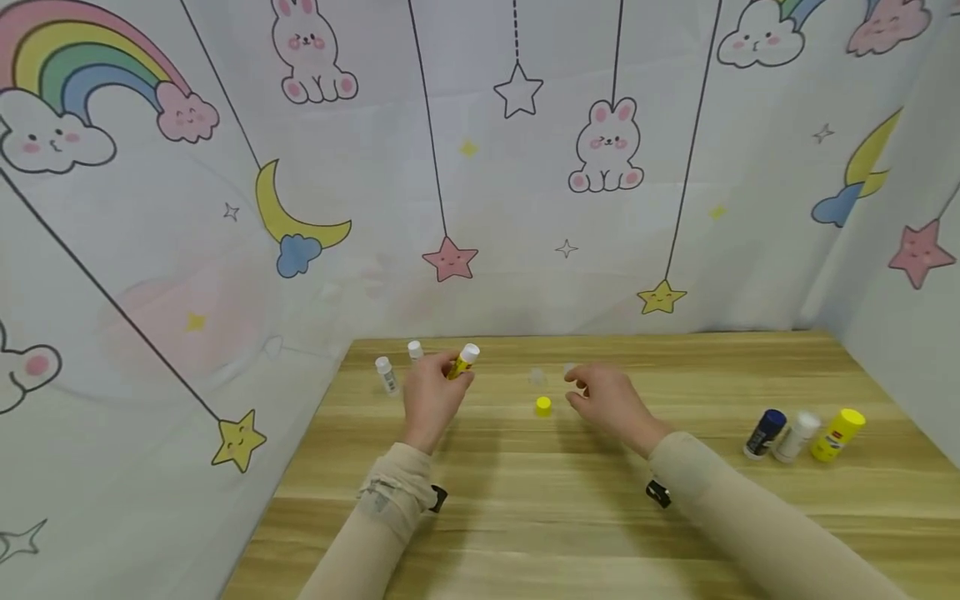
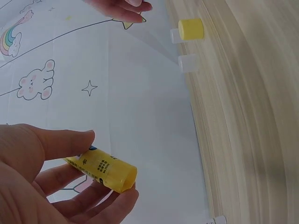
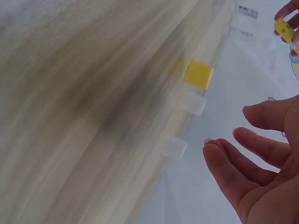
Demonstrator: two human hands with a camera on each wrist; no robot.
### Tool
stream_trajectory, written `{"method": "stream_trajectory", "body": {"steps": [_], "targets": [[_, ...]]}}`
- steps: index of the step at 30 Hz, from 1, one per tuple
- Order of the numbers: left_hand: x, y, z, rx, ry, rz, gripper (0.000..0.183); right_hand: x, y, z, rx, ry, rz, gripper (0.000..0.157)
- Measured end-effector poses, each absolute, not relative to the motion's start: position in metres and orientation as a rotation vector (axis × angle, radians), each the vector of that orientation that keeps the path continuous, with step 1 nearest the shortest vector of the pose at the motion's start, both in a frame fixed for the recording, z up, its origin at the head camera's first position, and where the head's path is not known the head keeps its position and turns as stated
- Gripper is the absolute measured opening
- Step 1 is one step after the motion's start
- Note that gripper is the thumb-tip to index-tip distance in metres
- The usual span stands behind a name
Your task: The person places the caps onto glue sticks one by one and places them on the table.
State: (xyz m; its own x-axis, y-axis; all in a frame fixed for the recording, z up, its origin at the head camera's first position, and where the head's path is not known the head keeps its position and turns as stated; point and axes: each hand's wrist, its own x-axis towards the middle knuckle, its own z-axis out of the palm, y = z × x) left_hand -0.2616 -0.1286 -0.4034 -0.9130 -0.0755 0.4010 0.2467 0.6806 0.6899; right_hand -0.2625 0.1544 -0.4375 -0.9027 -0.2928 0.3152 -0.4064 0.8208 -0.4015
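My left hand (image 1: 431,400) holds a yellow glue stick (image 1: 463,362) between thumb and fingers, above the wooden table. Its white end points up in the head view, and an uncapped yellow end (image 2: 125,178) faces the left wrist camera. Over the table my right hand (image 1: 611,408) hovers with fingers apart and lightly bent, nothing between them. Just left of it lies a yellow cap (image 1: 543,407). Two translucent caps stand behind, one (image 3: 195,104) beside the yellow cap and the other (image 3: 174,147) nearest the right fingertips.
Two white glue sticks, one (image 1: 387,377) in front and one (image 1: 416,350) partly behind the left hand, stand at the back left. A dark blue (image 1: 765,434), a white (image 1: 797,437) and a yellow glue stick (image 1: 837,435) stand at the right. A patterned cloth (image 1: 525,292) hangs behind the table.
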Motion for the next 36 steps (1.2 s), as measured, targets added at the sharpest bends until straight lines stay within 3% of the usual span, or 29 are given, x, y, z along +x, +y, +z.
{"method": "stream_trajectory", "body": {"steps": [18, 36], "targets": [[-0.258, -0.129, -0.403, -0.135, -2.435, -1.083, 0.032, -0.277, 0.122, -0.464, 0.587, -2.813, 0.776, 0.039], [-0.254, -0.125, -0.402, -0.166, -2.397, -1.075, 0.028, -0.284, 0.109, -0.47, 0.657, -2.852, 0.723, 0.023]]}}
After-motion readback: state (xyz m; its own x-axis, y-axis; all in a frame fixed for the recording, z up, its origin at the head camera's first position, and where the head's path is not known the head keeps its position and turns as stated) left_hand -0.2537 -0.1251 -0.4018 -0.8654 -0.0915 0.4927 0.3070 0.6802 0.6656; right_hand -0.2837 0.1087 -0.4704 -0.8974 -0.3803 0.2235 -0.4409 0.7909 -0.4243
